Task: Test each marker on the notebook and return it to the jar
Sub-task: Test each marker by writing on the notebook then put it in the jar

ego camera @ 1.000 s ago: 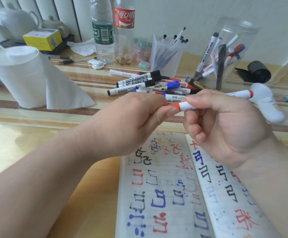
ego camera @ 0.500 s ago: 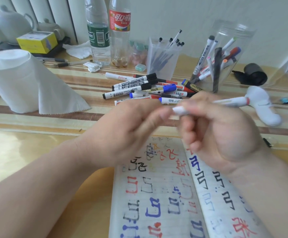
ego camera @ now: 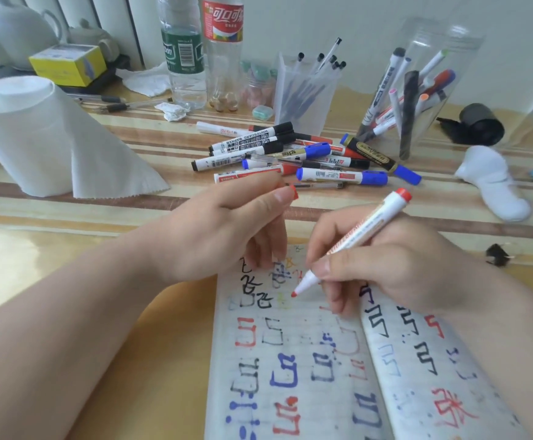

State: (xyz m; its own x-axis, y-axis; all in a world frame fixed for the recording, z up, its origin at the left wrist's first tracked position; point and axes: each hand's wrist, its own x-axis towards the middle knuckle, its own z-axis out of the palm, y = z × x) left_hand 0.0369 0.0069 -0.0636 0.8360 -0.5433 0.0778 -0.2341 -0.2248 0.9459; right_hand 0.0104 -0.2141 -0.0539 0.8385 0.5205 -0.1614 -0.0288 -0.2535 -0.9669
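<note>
Above the open notebook's point(ego camera: 322, 376) left page the right hand point(ego camera: 395, 268) grips an uncapped red whiteboard marker point(ego camera: 363, 230), tip close to the paper, while the left hand point(ego camera: 220, 230) pinches a red cap point(ego camera: 293, 193) beyond the notebook's top edge, the clear jar point(ego camera: 455, 58) far behind.

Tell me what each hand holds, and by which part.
Right hand grips the red marker low on its barrel; left hand pinches its red cap.

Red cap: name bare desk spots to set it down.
Bare desk lies left of the notebook, below the paper towel roll, and between that roll and the marker pile. Crowded: the pile and the bottles behind it.
</note>
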